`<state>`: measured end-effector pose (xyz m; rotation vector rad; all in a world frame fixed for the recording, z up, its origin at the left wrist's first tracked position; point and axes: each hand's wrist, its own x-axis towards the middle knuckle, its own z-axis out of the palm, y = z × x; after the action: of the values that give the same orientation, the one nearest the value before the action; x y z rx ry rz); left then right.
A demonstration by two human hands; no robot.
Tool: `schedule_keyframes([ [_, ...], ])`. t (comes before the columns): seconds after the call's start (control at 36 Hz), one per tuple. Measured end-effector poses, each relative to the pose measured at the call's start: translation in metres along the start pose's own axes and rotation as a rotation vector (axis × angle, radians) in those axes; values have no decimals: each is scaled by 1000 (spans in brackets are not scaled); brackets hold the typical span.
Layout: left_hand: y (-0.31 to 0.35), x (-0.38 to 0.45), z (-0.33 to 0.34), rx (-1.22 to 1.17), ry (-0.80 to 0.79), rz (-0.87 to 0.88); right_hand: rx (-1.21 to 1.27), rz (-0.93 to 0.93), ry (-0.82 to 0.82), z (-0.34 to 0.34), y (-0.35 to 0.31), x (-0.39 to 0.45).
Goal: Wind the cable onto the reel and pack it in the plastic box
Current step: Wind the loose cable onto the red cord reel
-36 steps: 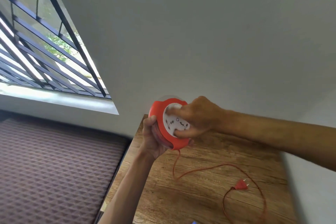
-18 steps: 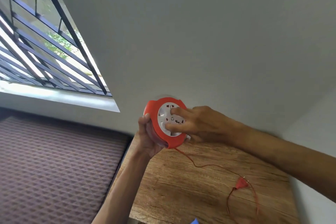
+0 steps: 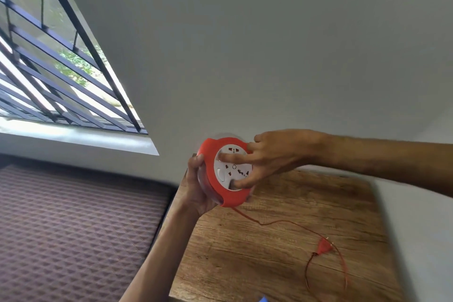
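I hold a round orange cable reel (image 3: 210,174) with a white socket face (image 3: 229,168) upright above the wooden table's far left corner. My left hand (image 3: 196,186) grips its back and rim from the left. My right hand (image 3: 272,157) reaches in from the right, fingers spread on the white face, one fingertip in a recess near the bottom. A thin orange cable (image 3: 277,222) hangs from the reel's underside and trails over the table to an orange plug (image 3: 323,245), then loops toward the front right. The plastic box is out of view.
The wooden table (image 3: 245,265) stands against a grey wall (image 3: 269,56). A brown patterned mattress (image 3: 73,228) lies to the left, under a barred window (image 3: 49,68). A small blue object (image 3: 263,299) pokes in at the bottom edge.
My right hand's fingers have shifted round on the white face, turning it. The loose cable on the table has grown shorter and the plug has slid closer to the reel.
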<state>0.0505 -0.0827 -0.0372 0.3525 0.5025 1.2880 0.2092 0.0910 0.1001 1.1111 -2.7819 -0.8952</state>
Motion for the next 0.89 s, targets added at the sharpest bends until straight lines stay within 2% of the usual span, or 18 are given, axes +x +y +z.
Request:
schedule_keyframes([
  [0.11, -6, 1, 7, -29, -75, 11, -140, -13, 92, 5, 4, 6],
  [0.17, -7, 3, 8, 13, -131, 93, -140, 112, 144, 9, -4, 7],
  [0.22, -3, 6, 11, 45, -209, 185, 27, 438, 217, 5, -17, 18],
  [0.28, 4, 9, 16, 94, -225, 236, 305, 858, 384, -3, -27, 42],
  [0.33, 6, 10, 15, 71, -262, 293, 624, 1248, 443, -9, -30, 64],
  [0.42, 7, 3, 13, 52, -219, 338, 1143, 1631, 421, 1, -18, 62],
  [0.47, 12, -1, 12, 87, -191, 367, 1336, 1754, 369, 10, -17, 50],
  [0.56, 17, -8, 14, 89, -203, 416, 1326, 1665, 332, 14, -30, 45],
  [0.61, 19, -11, 14, 89, -121, 421, 1075, 1462, 327, 13, -42, 46],
  [0.67, 20, -11, 13, 144, -21, 427, 680, 1153, 349, 7, -49, 43],
  [0.72, 17, -11, 11, 174, 42, 407, 359, 764, 335, 2, -51, 37],
  [0.78, 15, -10, 10, 157, 46, 368, 185, 489, 260, 3, -49, 33],
  [0.89, 14, -11, 3, 73, -44, 301, 145, 378, 123, 5, -34, 26],
])
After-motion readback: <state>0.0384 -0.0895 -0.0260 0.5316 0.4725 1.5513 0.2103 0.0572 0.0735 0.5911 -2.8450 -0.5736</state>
